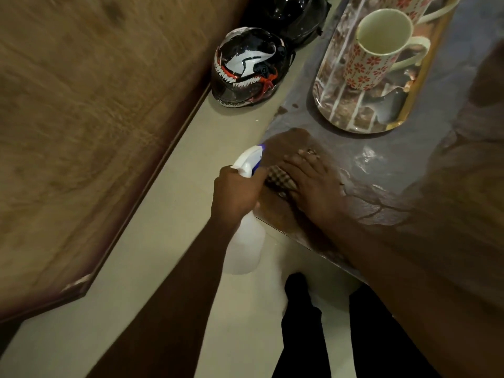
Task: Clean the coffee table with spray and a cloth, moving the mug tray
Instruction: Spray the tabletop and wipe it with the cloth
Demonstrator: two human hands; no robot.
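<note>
Beige tiled floor [163, 241] lies nearest. Above it, the left hand [237, 195] grips a white plastic spray bottle [246, 241]; the right hand [313, 186] presses a checked cloth [278, 177] flat on the dark glossy bench [381, 186]. Farther off sit a printed mug tray [354, 113], a floral mug [376, 50] and a black painted helmet [248, 66].

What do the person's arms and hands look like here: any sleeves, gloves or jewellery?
Both forearms are bare, with no sleeves or gloves in view. The right hand wears a ring on one finger. The left hand shows no jewellery, and neither wrist carries a watch or band.
</note>
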